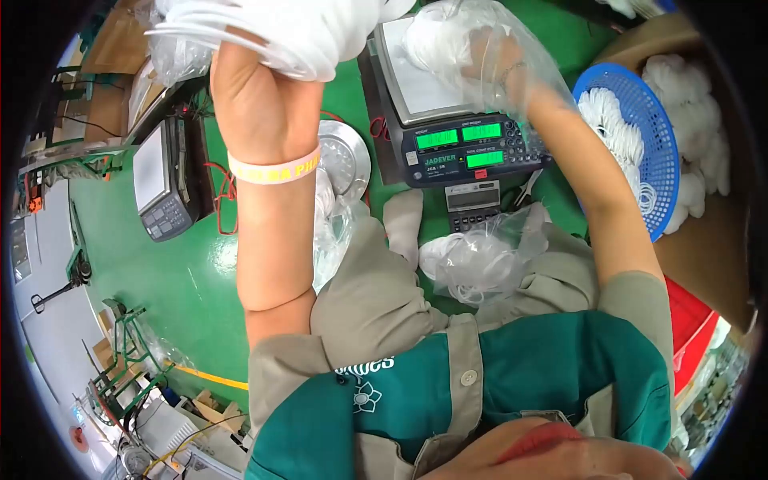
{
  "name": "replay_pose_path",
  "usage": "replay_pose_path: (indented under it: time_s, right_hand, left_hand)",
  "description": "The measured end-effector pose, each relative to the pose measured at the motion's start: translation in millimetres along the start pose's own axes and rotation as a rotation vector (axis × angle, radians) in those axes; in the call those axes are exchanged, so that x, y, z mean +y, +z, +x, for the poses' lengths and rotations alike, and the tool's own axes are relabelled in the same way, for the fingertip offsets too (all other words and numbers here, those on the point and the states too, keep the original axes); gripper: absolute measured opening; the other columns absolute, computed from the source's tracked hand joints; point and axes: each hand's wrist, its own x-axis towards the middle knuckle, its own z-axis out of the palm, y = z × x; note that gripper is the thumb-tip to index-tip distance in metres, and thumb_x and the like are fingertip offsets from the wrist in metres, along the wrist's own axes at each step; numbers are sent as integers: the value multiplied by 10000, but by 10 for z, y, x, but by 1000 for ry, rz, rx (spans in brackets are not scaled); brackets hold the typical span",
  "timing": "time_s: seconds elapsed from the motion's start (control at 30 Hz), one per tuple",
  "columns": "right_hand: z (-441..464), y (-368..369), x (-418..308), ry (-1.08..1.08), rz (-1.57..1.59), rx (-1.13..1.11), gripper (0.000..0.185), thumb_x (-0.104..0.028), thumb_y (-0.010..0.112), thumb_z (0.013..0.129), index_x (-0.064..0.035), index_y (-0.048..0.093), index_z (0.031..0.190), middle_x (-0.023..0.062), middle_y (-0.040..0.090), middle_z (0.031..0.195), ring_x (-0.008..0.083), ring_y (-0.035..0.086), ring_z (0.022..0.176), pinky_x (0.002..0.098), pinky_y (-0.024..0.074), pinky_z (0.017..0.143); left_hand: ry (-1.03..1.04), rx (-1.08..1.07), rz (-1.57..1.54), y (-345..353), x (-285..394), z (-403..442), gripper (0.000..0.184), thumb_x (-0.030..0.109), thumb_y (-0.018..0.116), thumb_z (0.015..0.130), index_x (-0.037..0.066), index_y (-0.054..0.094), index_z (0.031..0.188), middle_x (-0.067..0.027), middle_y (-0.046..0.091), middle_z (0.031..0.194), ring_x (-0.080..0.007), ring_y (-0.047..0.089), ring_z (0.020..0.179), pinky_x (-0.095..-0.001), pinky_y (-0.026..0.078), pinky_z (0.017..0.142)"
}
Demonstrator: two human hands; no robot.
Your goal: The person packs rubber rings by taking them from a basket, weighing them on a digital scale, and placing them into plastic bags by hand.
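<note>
My left hand (268,100) is raised at the top left, closed around a thick bundle of thin white loops (300,36) that hides most of its fingers. Over the pan of a digital scale (392,68), my right hand (494,60) reaches inside a clear plastic bag (532,40). Its partly hidden fingers close on a second white bundle (436,40). The scale's green displays are lit. In front of the scale lies a calculator (474,200), and beside my lap is a clear bag of white loops (480,260).
A blue basket (668,152) holding white loops stands at right, by a cardboard box (732,240) with white bundles. Another scale (160,172) and red-handled scissors (224,200) lie left. A round metal tray (356,156) is near my left forearm.
</note>
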Motion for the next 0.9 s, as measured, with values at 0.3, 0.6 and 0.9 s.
replay_pose_path:
  time_s: [0.3, 0.6, 0.9]
  right_hand:
    - [69, -382, 324, 85, 481, 18, 371, -295, 598, 745, -40, 552, 1011, 154, 607, 888, 289, 574, 793, 376, 441, 702]
    - [-211, -1270, 614, 175, 656, 221, 263, -127, 528, 798, -21, 565, 1037, 174, 602, 962, 252, 568, 894, 338, 436, 792]
    - [-814, -2198, 781, 51, 1520, 625, 193, -21, 500, 817, 26, 560, 994, 48, 613, 871, 89, 572, 748, 213, 463, 678]
  left_hand:
    - [63, 53, 74, -15, -46, -39, 333, 167, 447, 888, 5, 464, 1178, -104, 526, 1166, -237, 495, 1077, -382, 391, 929]
    - [3, 69, 35, 108, -185, -43, 348, 178, 474, 879, 10, 463, 1183, -106, 528, 1166, -248, 505, 1069, -391, 407, 922]
    - [-95, -40, 27, 493, -539, -78, 390, 157, 523, 849, -13, 448, 1191, -115, 547, 1134, -247, 545, 1018, -376, 448, 877]
